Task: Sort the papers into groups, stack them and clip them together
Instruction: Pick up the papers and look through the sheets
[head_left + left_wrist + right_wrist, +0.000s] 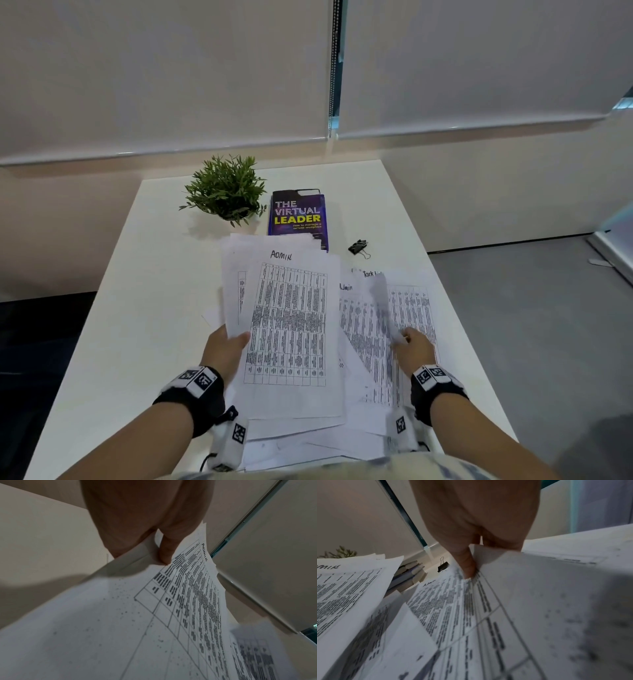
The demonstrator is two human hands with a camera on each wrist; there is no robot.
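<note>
I am holding a small bundle of ADMIN sheets (291, 318) in my left hand (224, 346), with the thumb on top and the fingers under the left edge, so this hand is closed around the paper and is keeping it lifted above the desk (137, 308). My right hand (412, 346) is pinching one more sheet (382, 301) between thumb and fingers; this sheet is blurred in the head view, so I cannot read its heading. The loose papers (370, 342) are lying spread on the desk under and between my hands, partly overlapping, and at least one of them is showing a handwritten heading too. The binder clip (359, 247) is lying further away, to the right of the book (298, 219) and well apart from the plant (226, 192). I am judging that the paper is very light and soft: a sheet held by one corner is bending and hanging, and smooth sheets are sliding easily over each other. So it seems better to take each sheet at the side edge near the middle, and to support the growing bundle from below. The sorting looks only partly done, because many sheets are still mixed, and the clip is untouched.
</note>
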